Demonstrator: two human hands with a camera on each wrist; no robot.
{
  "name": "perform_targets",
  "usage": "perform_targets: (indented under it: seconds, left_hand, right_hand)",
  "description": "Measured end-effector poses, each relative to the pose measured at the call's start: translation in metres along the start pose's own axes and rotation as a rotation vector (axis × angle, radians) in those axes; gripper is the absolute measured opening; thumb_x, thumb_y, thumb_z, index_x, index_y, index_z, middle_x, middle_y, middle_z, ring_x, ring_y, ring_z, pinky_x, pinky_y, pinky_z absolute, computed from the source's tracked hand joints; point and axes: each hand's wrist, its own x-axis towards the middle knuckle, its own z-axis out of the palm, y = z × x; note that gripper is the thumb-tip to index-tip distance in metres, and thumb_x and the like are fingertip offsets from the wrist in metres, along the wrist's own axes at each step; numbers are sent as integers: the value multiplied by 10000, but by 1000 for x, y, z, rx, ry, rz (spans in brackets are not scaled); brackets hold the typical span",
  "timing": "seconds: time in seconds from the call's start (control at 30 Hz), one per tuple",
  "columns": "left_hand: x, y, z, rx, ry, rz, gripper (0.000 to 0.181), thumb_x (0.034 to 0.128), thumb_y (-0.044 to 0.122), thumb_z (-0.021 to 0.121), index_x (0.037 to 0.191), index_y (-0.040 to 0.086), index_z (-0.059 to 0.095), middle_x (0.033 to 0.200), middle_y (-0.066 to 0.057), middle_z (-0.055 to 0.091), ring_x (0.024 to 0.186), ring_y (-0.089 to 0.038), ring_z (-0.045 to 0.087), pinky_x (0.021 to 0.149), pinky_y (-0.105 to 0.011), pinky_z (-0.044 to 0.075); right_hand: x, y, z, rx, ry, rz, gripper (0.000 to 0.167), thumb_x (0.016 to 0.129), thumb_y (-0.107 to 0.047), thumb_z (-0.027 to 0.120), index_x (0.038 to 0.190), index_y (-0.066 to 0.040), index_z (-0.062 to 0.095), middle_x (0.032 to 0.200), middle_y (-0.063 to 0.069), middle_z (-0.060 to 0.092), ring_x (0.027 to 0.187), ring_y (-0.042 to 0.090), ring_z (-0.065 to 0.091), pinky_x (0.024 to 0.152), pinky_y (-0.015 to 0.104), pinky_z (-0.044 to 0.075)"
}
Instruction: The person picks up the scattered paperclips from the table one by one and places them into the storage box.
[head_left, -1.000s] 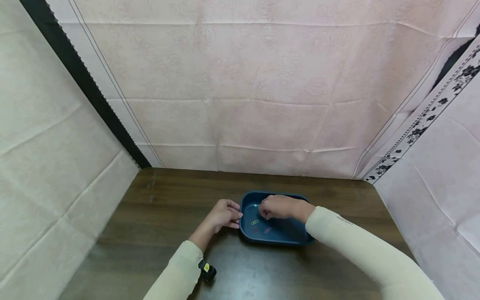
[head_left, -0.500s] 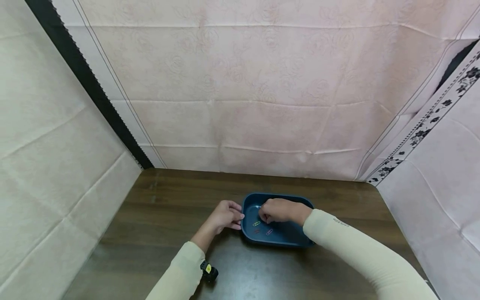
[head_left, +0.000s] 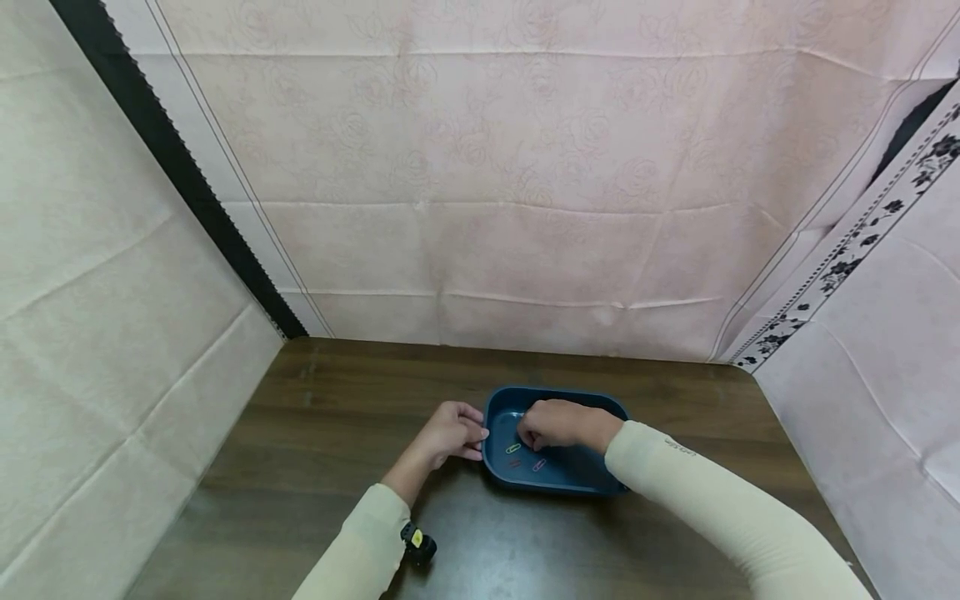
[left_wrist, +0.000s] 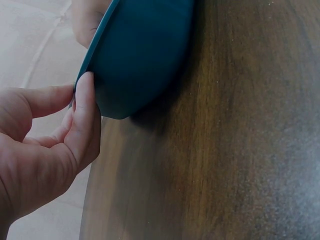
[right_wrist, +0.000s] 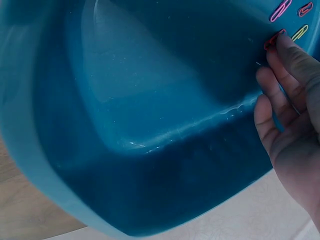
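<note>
A blue tray point(head_left: 555, 486) stands on the table with its rim up. The left hand point(head_left: 450, 433) pinches the tray's left rim between thumb and fingers; in the left wrist view that hand point(left_wrist: 55, 130) grips the rim of the tray point(left_wrist: 140, 55). Inside the tray is the right hand point(head_left: 558, 422), and in the right wrist view this hand point(right_wrist: 295, 105) pinches a red paperclip point(right_wrist: 274, 39) at its fingertips. Close by lie a yellow paperclip point(right_wrist: 299, 33), a pink paperclip point(right_wrist: 280, 10) and another red paperclip point(right_wrist: 305, 9) on the tray floor.
The brown wooden table point(head_left: 337, 400) extends around the tray. Pale patterned cloth point(head_left: 487, 167) hangs behind it, with more cloth along both sides. A black wrist camera point(head_left: 420, 546) is strapped to the left sleeve.
Between the oldest frame and now, the whole view has shifted slightly. The right hand sits a little lower within the tray, while the left hand stays at the rim.
</note>
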Motion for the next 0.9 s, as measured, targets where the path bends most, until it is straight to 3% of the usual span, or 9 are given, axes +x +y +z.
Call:
perform_targets:
  seconds: [0.37,0.9]
  left_hand:
    - [1,0,0,4,4,-7,303,984,26,672,1249,-79,569,990,-208,683,746,-204,702,702,-353,665]
    - [-1,1,1,6,3,3,260,986,10,662,1218,-68,576,1079,-300,680,753,-216,708,696,-353,664]
  right_hand:
    - [-7,1,-6,23,37,-23,49,977,-159,720,1004,-194,740,911,-91,677,769,20,596,766,148,560]
    - [-24,-3,-15,82,119,-15,69,984,-139,711,1052,-136,718,915,-94,626,806,48,572,753,181,555]
